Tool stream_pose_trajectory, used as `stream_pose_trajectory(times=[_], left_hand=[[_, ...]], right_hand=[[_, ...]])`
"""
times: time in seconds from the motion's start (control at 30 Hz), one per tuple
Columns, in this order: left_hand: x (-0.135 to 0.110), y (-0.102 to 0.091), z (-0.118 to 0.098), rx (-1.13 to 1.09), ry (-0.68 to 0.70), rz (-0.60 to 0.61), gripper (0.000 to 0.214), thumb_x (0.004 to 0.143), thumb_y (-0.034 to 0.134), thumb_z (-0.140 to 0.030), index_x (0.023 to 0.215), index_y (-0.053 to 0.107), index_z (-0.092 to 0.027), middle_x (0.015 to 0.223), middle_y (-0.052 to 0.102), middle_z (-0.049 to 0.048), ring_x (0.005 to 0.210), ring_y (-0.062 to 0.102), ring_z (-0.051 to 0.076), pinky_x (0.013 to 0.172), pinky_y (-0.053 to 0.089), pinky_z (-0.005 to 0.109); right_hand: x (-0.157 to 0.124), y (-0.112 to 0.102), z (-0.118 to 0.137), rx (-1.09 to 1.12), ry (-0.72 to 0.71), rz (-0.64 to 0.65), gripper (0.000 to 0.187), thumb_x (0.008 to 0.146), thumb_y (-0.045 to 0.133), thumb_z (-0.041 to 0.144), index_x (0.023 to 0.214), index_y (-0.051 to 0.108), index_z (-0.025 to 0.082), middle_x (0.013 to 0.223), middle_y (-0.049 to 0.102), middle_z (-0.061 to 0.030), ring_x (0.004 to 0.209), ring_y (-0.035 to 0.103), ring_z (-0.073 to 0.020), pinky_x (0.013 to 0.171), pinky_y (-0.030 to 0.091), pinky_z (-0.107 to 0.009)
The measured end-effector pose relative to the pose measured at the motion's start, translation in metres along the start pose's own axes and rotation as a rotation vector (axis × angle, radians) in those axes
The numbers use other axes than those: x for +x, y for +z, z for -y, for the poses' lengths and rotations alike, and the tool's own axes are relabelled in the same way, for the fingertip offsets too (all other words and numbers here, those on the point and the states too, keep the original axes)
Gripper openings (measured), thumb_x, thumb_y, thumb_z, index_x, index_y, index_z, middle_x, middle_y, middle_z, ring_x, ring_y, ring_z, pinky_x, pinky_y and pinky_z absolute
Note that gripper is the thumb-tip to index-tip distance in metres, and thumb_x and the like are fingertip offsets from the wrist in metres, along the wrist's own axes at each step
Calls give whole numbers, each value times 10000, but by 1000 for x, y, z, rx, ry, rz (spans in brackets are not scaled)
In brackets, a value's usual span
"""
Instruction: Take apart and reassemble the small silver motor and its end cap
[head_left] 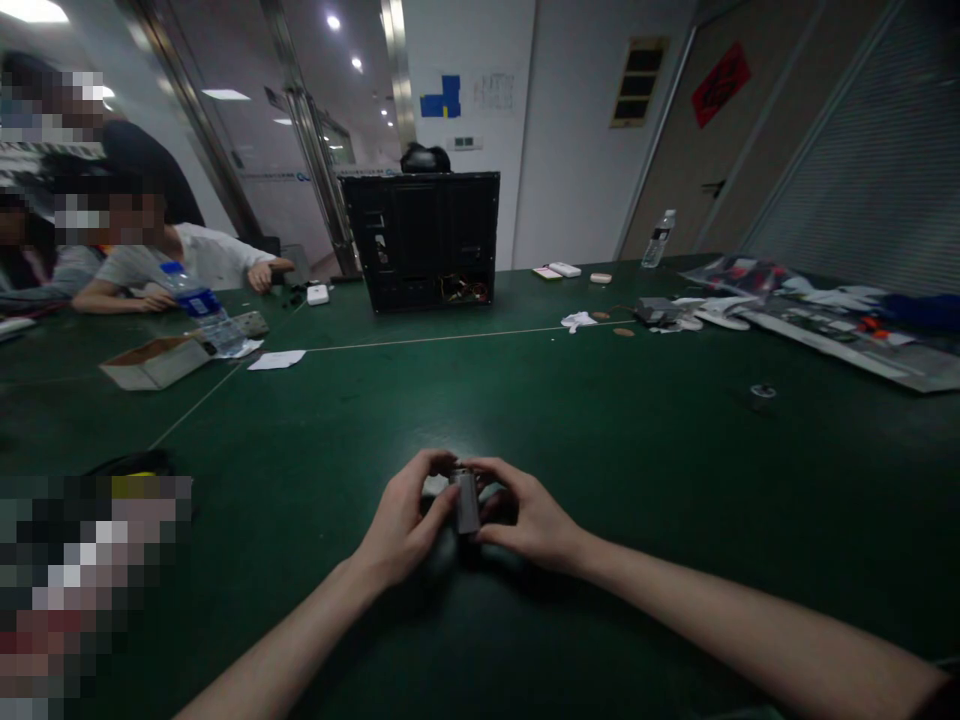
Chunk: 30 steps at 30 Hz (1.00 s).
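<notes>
Between my two hands stands a small grey metal-looking block [466, 503], roughly upright, taller than it is wide; its exact kind cannot be made out. My left hand [411, 515] grips its left side, the thumb pressed against the front and the fingers curled over the top. From the right, my right hand [529, 510] closes on it, with the index finger at the top edge and the thumb near the bottom. The fingers hide parts of its back and sides. Both hands are low over the green table [360, 420].
A small clear round item [762, 396] sits to the right. At the back are a black panel-like case [424, 240] and a water bottle [660, 238]. An open cardboard box [157, 364] and a large bottle [202, 310] stand left, near a person in a white shirt [217, 258].
</notes>
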<state>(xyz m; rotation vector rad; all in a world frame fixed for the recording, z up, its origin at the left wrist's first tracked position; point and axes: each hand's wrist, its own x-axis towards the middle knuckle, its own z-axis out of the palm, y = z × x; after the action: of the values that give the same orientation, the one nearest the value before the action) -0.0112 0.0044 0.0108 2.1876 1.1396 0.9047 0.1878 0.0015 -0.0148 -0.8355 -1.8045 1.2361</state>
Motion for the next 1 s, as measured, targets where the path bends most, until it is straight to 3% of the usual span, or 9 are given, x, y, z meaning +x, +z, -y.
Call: stream_pose_trajectory(times=[0.23,0.47,0.6,1.0], left_hand=[[2,2,-5,-9,-50,3,180,828,566,-278,974,518,-184,934,616,54,854,591,202,759,493,335],[0,4,-5,-54,-47,-55,296,756,654,-223,998,487,-191,915,624,26,836,619,184,759,508,326],[-1,6,-3,-10,-10,-20,326,734,678,-199,1000,489,-196,920,624,14,830,618,173,758,502,311],[1,5,-7,22,-29,83,318,754,656,-223,1030,502,-193,976,609,50,886,590,209,799,479,366]], right_hand=[[-2,4,-1,-170,-171,0,522,716,631,96,1198,476,223,1146,522,-65,1003,537,-174,755,525,-279],[-3,5,-3,-207,-138,-8,576,714,583,52,1238,398,204,1185,513,-85,1041,530,-183,844,495,-318],[-2,2,-1,-242,-126,14,565,706,577,47,1226,414,194,1149,546,-74,1039,538,-182,926,436,-349],[-2,1,0,-241,-96,-55,472,725,506,26,1165,464,190,1098,565,-71,972,554,-171,880,446,-331]])
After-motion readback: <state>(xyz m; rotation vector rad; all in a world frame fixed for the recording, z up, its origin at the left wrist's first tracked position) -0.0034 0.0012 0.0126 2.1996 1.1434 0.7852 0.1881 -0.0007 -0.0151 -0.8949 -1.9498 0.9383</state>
